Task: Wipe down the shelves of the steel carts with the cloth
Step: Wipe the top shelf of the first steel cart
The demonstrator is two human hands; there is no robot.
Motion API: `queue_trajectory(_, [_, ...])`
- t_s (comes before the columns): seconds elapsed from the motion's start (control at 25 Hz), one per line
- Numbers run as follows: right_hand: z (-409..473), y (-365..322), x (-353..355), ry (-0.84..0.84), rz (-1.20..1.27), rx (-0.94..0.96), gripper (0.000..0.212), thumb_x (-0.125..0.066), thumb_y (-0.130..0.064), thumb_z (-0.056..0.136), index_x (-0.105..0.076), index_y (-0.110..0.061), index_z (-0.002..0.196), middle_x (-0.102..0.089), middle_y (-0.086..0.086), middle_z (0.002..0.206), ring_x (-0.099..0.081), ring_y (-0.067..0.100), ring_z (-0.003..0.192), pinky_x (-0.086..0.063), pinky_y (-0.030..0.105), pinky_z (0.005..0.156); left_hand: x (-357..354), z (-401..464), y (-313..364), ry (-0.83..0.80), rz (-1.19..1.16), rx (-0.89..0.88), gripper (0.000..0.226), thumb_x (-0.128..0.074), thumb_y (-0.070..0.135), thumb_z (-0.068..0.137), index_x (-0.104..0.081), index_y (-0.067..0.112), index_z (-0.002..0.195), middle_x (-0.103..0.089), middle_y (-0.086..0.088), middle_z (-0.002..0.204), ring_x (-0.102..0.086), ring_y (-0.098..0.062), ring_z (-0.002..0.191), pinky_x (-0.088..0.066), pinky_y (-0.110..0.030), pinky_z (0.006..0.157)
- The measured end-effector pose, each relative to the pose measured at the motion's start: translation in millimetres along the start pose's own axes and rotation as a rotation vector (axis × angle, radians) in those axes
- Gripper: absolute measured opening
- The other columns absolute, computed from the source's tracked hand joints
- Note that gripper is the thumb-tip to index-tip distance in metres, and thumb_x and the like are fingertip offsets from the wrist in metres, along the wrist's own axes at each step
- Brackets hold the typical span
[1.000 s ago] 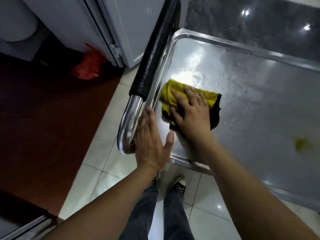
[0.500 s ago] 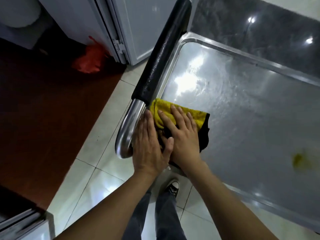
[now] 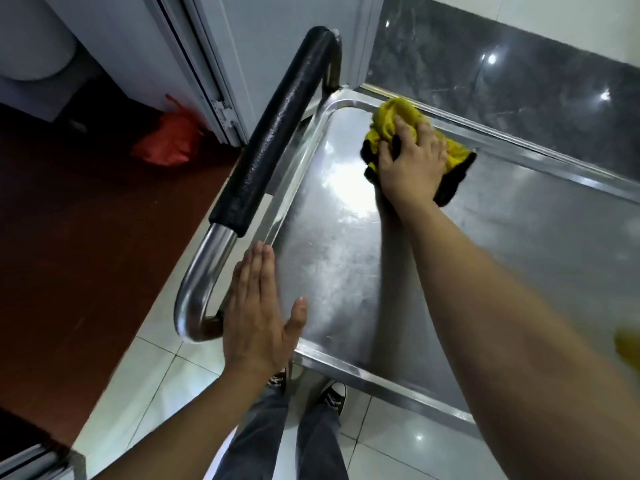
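Right hand (image 3: 412, 161) presses bunched yellow cloth (image 3: 391, 116) into far-left corner of steel shelf (image 3: 346, 258), fingers curled into it. Left hand (image 3: 258, 313) flat, fingers straight together, at near-left rim beside handle (image 3: 273, 133).

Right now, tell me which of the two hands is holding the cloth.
The right hand, reaching to the far corner of the cart shelf, grips the yellow cloth. The left hand lies flat and open near the steel handle.
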State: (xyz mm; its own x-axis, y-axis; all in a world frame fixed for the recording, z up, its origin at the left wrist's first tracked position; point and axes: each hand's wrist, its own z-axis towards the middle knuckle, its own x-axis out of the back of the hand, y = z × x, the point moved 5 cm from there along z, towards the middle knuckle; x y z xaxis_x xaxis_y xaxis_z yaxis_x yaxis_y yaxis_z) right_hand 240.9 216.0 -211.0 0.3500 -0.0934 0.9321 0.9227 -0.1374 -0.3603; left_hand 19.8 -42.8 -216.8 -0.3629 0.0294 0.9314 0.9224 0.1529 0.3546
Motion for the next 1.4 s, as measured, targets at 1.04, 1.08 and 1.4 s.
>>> queue_trajectory(1.04, [-14, 140, 54, -0.025, -0.044, -0.017, 0.056, -0.047, -0.050, 0.100, -0.039, -0.036, 0.154, -0.027, 0.007, 0.165, -0.023, 0.029, 0.152, -0.010, 0.047, 0.125, -65, 53, 127, 0.015, 0.084, -0.342, 0.061, -0.030, 0.035, 0.103, -0.023, 0.015, 0.161, -0.018, -0.007, 0.169, -0.015, -0.028, 0.156, -0.012, -0.047, 0.127])
queue_trajectory(1.08, [-9, 140, 53, -0.026, -0.037, -0.034, 0.056, -0.046, -0.050, 0.101, -0.038, -0.035, 0.154, -0.026, 0.008, 0.165, -0.021, 0.029, 0.153, -0.009, 0.048, 0.126, -66, 54, 127, 0.031, 0.079, -0.340, 0.061, -0.031, 0.035, 0.103, -0.024, 0.015, 0.160, -0.020, -0.007, 0.168, -0.016, -0.029, 0.155, -0.012, -0.047, 0.127])
queue_trajectory(1.4, [-188, 108, 45, 0.045, 0.011, 0.138, 0.051, -0.050, -0.044, 0.099, -0.048, -0.034, 0.149, -0.037, 0.006, 0.161, -0.029, 0.024, 0.152, -0.019, 0.048, 0.124, -59, 53, 131, 0.061, 0.079, -0.348, 0.060, -0.035, 0.030, 0.100, -0.033, 0.012, 0.157, -0.028, -0.011, 0.165, -0.025, -0.033, 0.152, -0.016, -0.048, 0.126])
